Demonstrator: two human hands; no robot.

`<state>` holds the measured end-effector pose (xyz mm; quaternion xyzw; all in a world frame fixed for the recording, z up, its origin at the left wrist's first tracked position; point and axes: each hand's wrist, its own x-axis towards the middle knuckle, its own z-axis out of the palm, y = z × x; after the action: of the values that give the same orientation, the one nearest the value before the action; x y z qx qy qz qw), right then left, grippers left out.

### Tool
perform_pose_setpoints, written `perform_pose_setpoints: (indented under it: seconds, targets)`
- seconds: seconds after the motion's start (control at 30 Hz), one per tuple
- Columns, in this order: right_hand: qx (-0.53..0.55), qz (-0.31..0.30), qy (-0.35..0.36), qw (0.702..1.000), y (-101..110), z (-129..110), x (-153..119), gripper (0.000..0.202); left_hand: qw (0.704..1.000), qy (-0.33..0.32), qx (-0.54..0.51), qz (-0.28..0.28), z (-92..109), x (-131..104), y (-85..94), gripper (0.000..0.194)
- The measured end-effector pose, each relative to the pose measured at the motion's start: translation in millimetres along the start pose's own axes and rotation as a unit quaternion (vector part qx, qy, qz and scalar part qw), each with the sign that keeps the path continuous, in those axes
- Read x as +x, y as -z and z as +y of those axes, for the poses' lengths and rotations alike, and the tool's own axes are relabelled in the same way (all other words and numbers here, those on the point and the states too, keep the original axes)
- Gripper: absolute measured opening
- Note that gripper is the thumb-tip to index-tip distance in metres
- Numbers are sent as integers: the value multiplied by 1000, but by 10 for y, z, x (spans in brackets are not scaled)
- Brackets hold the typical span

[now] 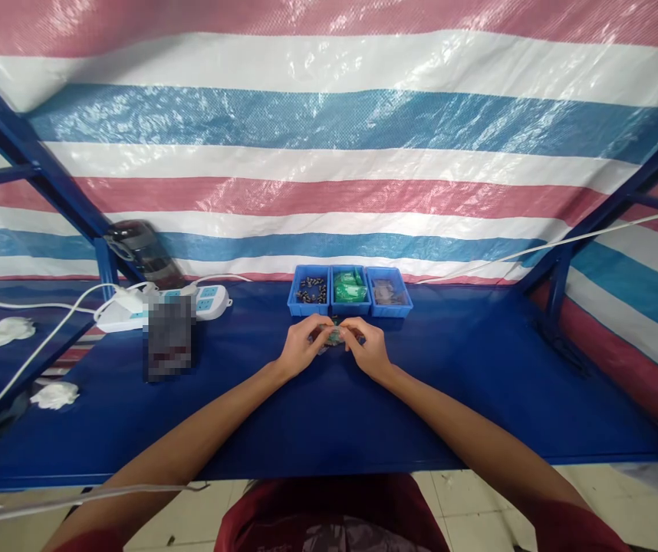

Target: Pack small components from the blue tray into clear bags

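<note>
In the head view, my left hand [300,346] and my right hand [371,349] meet over the middle of the table, thumbs and fingers pinched together. Between them is a small clear plastic bag [334,335] with something greenish in or behind it; the fingers hide part of it. Just beyond my hands stand three blue bins in a row. The left bin [308,310] holds small dark and brass-coloured parts. Green packets [350,287] fill the middle one. Clear, flat plastic bags [387,292] lie in the right bin.
A white power strip [212,302] with plugged-in cables lies at the back left, behind a blurred dark object [169,337]. A dark bottle [146,251] leans nearby. Crumpled white tissue [54,395] is at the left edge. Striped sheeting [329,195] hangs behind the blue table [467,383].
</note>
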<state>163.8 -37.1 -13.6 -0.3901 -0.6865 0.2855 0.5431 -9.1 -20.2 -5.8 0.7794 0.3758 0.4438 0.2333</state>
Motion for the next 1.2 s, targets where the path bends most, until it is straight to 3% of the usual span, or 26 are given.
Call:
perform_pose_setpoints:
  seconds: [0.2, 0.3, 0.4, 0.63, 0.73, 0.83, 0.97, 1.07, 1.2]
  targets:
    - [-2, 24, -25, 999, 15, 9, -2, 20, 1000, -14, -1, 14, -29, 5, -3, 17]
    - [3, 40, -60, 997, 23, 23, 8, 30, 996, -58, 16, 64, -19, 17, 29, 15]
    - [33, 11, -75, 997, 28, 33, 16, 39, 990, -107, 37, 86, 2, 24, 59, 14]
    - [37, -13, -60, 997, 35, 33, 28, 24, 985, -155, 46, 66, 2, 28, 36, 14]
    - [36, -3, -49, 998, 34, 24, 25, 21, 989, -123, 31, 79, 3, 32, 31, 12]
    - [33, 13, -47, 998, 26, 10, 17, 21, 995, -48, -23, 86, 17, 33, 38, 22]
    - [23, 35, -47, 998, 15, 2, 10, 21, 993, 51, -100, 19, 38, 26, 39, 26]
    - [17, 34, -40, 998, 13, 2, 9, 21, 990, 73, -115, -22, 51, 17, 21, 28]
    - [0, 24, -28, 999, 19, -1, 5, 23, 992, 63, -107, -32, 68, 17, 11, 30]
